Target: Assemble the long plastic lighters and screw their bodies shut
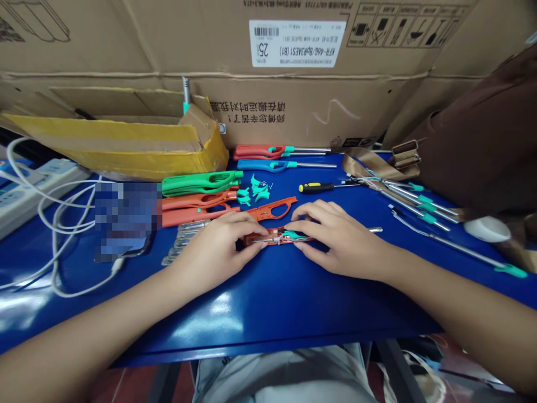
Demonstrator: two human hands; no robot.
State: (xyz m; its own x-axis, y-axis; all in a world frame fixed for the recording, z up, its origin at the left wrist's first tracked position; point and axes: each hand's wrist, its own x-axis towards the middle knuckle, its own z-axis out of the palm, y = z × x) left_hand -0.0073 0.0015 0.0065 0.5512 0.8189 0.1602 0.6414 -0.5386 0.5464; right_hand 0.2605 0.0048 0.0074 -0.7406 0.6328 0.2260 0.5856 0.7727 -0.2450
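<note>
An opened orange-red stick lighter lies on the blue table between my hands, its inner parts showing. Inside it are a clear fuel tank, thin wires and a teal trigger. My left hand pinches the handle end with thumb and index finger. Around the trigger end, the fingers of my right hand are closed on the lighter. Its metal tube sticks out beyond my right hand. Just behind lies a loose orange casing half. Clear fuel tanks are lined up beside my left wrist.
Green casings, small teal triggers, a blue lighter and a yellow-black screwdriver lie behind. Metal tubes with wires are at right. A phone with a white cable is left. A yellow-taped box stands behind.
</note>
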